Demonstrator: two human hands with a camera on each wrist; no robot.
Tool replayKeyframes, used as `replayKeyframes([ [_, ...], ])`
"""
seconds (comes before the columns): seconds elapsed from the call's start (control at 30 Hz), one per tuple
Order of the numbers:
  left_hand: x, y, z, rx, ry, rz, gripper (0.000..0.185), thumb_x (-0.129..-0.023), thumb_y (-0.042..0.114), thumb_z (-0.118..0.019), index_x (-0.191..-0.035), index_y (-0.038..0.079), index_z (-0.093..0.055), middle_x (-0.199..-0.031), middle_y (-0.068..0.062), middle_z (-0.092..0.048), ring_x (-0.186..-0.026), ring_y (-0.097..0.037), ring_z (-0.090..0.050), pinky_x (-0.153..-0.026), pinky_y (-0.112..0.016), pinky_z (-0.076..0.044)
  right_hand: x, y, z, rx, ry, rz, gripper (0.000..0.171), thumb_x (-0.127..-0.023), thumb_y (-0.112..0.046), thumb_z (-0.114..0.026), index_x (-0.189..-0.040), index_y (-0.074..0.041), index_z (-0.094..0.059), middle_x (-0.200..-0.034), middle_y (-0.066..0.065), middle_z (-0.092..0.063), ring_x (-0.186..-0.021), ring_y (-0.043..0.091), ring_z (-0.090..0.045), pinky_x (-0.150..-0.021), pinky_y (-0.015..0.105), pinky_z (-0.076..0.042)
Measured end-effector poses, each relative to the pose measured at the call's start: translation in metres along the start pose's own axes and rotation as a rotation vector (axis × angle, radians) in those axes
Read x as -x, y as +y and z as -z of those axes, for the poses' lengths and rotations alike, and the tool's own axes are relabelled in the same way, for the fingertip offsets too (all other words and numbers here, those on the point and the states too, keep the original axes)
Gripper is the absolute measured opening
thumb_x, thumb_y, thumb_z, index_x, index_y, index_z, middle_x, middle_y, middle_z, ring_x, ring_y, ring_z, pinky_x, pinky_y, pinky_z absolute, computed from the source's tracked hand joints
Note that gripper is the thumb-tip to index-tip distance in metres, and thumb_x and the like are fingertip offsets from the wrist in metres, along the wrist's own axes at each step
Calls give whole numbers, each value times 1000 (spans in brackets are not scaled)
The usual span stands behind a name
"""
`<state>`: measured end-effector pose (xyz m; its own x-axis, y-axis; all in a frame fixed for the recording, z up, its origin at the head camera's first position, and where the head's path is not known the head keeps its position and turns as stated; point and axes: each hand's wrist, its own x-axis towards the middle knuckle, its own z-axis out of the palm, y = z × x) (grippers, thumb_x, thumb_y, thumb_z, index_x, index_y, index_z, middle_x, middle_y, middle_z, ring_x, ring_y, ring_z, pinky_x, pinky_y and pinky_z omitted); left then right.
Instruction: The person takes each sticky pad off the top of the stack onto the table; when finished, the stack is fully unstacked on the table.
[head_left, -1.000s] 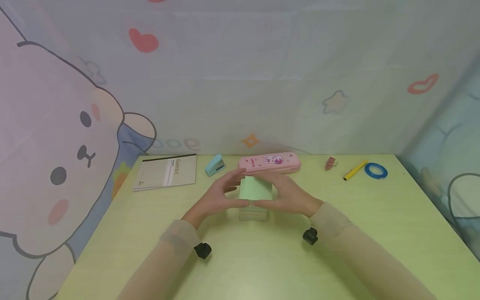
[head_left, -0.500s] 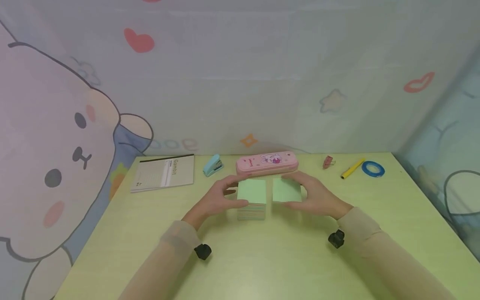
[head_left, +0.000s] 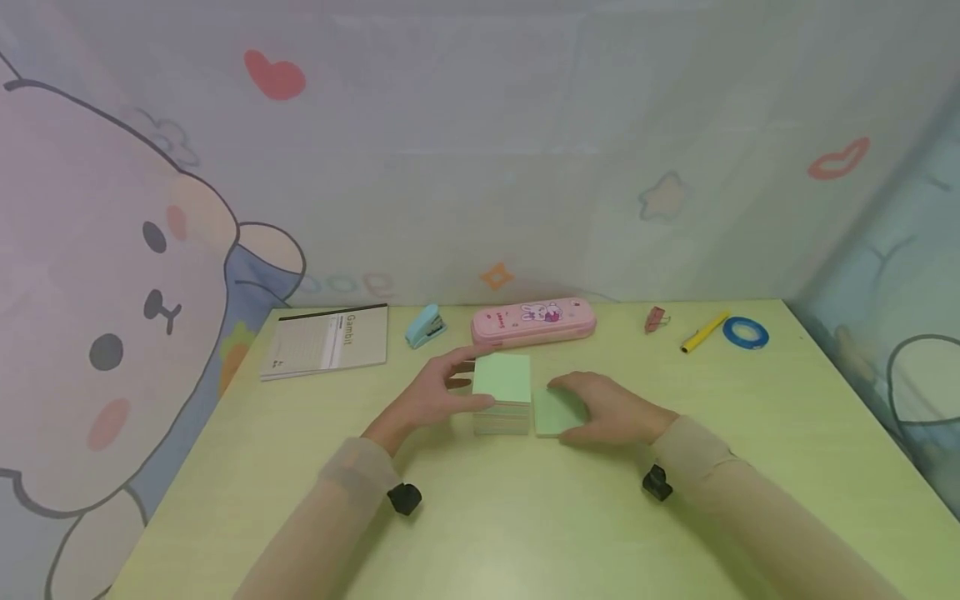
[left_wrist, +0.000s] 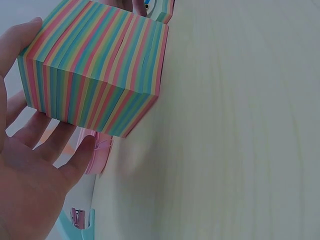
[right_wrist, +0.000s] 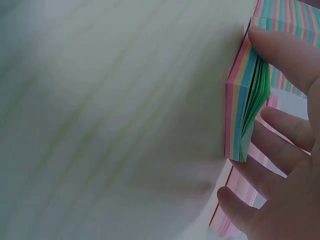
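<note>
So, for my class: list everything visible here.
Notebook: 1, beige, back left
Stapler: 1, aqua, beside notebook
Pencil case: 1, pink, back centre
Clip: 1, red, back right
Pen: 1, yellow, beside clip
Tape: 1, blue, beside pen
Note stack: 1, multicoloured, centre
Note pad: 1, multicoloured, beside stack
Table: 1, pale, underneath
Backdrop: 1, grey, behind
Cameras: 2, black, wrists
Sleeves: 2, beige, forearms
Left grip: 1, bare, on stack
Right grip: 1, bare, on pad

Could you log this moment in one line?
left hand: holds tall paper stack | right hand: pinches thin paper stack | stacks: side by side
</note>
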<state>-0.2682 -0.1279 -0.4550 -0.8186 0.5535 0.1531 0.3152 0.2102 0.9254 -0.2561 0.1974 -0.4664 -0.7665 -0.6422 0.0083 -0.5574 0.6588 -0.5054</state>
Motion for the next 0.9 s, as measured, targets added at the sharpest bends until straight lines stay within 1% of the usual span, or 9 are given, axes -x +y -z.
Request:
replayKeyframes([
  [0.07,-1,-1,1,6,-1,-5,73,-91,14,-83,-157,19,-51,-161,-15,-47,-136,-33,-55,-119,-55,-43,-2,0,-2,7,5,1,77,-86,-31,-86,-148,0,-53,-146,15,-59,-132,32,-56,-115,52,-46],
  [0.2,0,-2,1,8,5,6,74,-90,15,-84,-157,19,-51,-160,-13,-49,-137,-34,-55,-118,-54,-44,-5,-2,-4,8,12,4,78,-85,-31,-87,-148,0,-53,-146,15,-59,-131,32,-56,-115,52,-46],
  [0.47,-1,-3,1,13,11,24,73,-90,15,-84,-155,21,-52,-155,-2,-53,-136,-31,-57,-117,-51,-46,-6,-3,-5,10,22,4,79,-85,-31,-88,-148,1,-53,-146,16,-59,-129,31,-57,-113,52,-48],
  [0.53,-1,-3,1,14,13,25,73,-90,14,-84,-156,20,-52,-156,-2,-53,-136,-31,-57,-117,-51,-46,-6,-4,-5,12,27,6,79,-85,-31,-88,-148,1,-53,-146,16,-60,-129,31,-57,-113,52,-48],
  [0.7,-1,-4,1,25,9,13,75,-90,12,-83,-157,13,-49,-158,-9,-50,-137,-36,-55,-117,-53,-46,-7,-4,-5,22,29,7,79,-84,-31,-88,-147,2,-53,-146,18,-60,-130,33,-57,-114,53,-47],
  [0.8,-1,-4,1,28,9,15,75,-91,12,-83,-157,12,-49,-159,-10,-50,-137,-37,-55,-117,-53,-46,-7,-5,-4,19,16,-1,87,-84,-35,-88,-151,3,-48,-150,18,-56,-136,35,-54,-117,53,-45],
  [0.9,0,-3,0,28,12,25,76,-90,13,-84,-157,12,-49,-158,-8,-51,-137,-35,-55,-117,-53,-45,-9,-7,-1,-18,17,-14,104,-83,-47,-88,-159,0,-37,-159,17,-46,-145,35,-46,-122,54,-39],
])
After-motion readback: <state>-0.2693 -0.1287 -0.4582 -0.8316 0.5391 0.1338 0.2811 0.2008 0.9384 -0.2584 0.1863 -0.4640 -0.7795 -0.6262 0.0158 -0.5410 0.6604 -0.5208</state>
